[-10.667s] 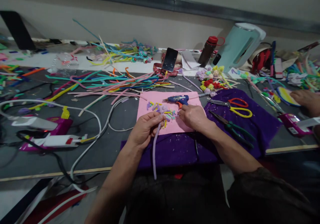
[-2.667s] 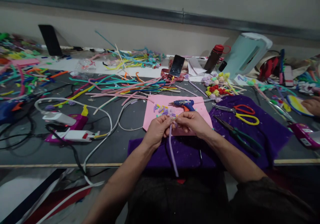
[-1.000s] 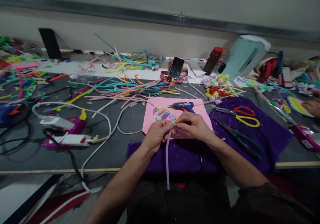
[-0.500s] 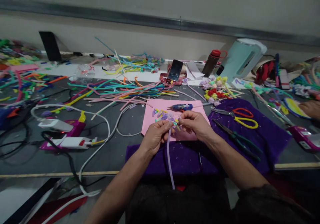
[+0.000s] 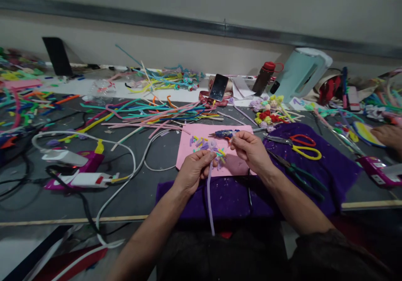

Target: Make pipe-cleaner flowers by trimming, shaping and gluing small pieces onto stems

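Note:
My left hand (image 5: 197, 163) pinches a lavender pipe cleaner (image 5: 210, 203) near its upper end, and its long tail hangs down past the table edge. At those fingertips a small looped lavender part (image 5: 212, 145) shows against a scatter of cut pieces. My right hand (image 5: 249, 147) is held a little to the right with thumb and fingers pressed together; what they hold, if anything, is too small to make out. Under both hands lies a pink sheet (image 5: 185, 149) strewn with short coloured pipe cleaner bits (image 5: 201, 140). A blue tool with a pointed tip (image 5: 223, 134) rests on the sheet.
To the right, scissors (image 5: 306, 153) and green-handled pliers (image 5: 306, 180) lie on purple cloth (image 5: 336, 176). Long pipe cleaners (image 5: 157, 115) spread behind. Power strips (image 5: 78, 174) with cables stand left. A phone (image 5: 219, 87), bottle (image 5: 264, 78) and kettle (image 5: 298, 73) are behind; another person's hand (image 5: 387, 135) is far right.
My right hand has moved away from my left hand, up and to the right, opening a gap between them. The left hand keeps its pinch on the lavender pipe cleaner.

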A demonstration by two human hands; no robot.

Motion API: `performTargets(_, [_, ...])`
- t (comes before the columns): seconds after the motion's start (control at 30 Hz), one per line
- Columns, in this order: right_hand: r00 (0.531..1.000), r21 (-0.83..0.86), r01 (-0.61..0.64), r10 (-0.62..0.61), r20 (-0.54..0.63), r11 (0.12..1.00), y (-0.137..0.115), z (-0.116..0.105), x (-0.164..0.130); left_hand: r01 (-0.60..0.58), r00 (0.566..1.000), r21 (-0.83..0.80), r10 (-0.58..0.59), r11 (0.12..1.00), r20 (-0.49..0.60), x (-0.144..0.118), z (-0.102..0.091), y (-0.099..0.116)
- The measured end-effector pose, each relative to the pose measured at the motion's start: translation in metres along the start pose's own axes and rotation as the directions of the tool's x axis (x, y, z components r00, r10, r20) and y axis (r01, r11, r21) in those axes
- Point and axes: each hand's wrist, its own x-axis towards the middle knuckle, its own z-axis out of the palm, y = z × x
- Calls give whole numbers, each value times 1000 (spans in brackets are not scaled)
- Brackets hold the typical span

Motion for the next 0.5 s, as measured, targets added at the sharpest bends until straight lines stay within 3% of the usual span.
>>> performTargets(0.13, [1000,19,2,-1,-29,1000,0,5,-2,-9,1000,-2,9,1000,-21,0,2,1])
performTargets(0.5, [994,59,-96,92,66,994,19,39,-18,-101,993,-26,99,995,-63,-3,6,0])
